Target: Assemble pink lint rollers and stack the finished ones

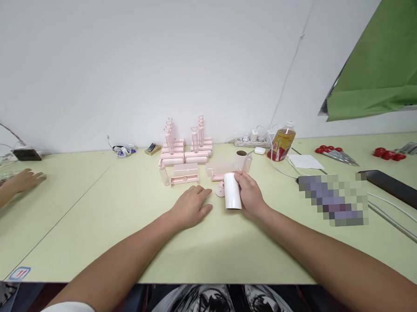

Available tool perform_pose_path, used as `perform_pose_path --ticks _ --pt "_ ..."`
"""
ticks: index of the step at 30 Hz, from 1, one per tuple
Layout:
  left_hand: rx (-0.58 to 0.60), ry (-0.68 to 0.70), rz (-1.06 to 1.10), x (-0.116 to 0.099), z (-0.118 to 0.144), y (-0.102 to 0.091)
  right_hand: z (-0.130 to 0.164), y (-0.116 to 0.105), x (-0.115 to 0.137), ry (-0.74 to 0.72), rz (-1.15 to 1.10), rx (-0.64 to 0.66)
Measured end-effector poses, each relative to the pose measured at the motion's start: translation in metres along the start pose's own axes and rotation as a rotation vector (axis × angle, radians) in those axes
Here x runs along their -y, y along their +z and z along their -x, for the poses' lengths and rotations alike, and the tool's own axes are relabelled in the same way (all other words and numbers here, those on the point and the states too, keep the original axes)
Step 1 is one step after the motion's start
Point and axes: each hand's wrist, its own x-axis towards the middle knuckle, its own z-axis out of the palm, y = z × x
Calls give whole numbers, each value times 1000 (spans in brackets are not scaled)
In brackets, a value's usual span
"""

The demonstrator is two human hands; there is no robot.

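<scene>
The white roll [232, 191] stands near the middle of the table [92, 213], just in front of the person. Its long axis runs nearly upright, tilted slightly, with the upper end pointing away from the person toward the wall (the lower end meets the table surface). The right hand [250, 194] grasps the roll from its right side, fingers curled around the upper part. The left hand [191, 204] lies flat on the table just to the left of the roll, palm down, fingers relaxed and holding nothing.

A small pink disc [220, 191] lies on the table touching or just beside the roll's left side. Behind it sit pink plastic parts [185, 155], stacked in rows, with heart-topped handles [194, 137] standing upright. A brown-cored roll [241, 159] stands behind the right hand. Further right are a drink bottle [282, 144], a power strip [251, 141] and white cables [400, 209].

The table surface is pale yellow-green and matte. A plain white wall closes the room behind it; green cloth [382, 67] hangs at upper right. Another person's hand [23, 179] rests on the table at far left.
</scene>
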Motion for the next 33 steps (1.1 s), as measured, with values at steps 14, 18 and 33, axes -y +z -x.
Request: perform_pose_path --ticks 14,18,33 --pt "33 -104 3 5 -2 0 -7 -3 -7 8 21 -6" --pt "-48 -156 73 6 -3 -2 -4 -1 -4 63 -54 -12" --pt "-538 15 451 8 2 -6 2 0 4 186 -289 105"
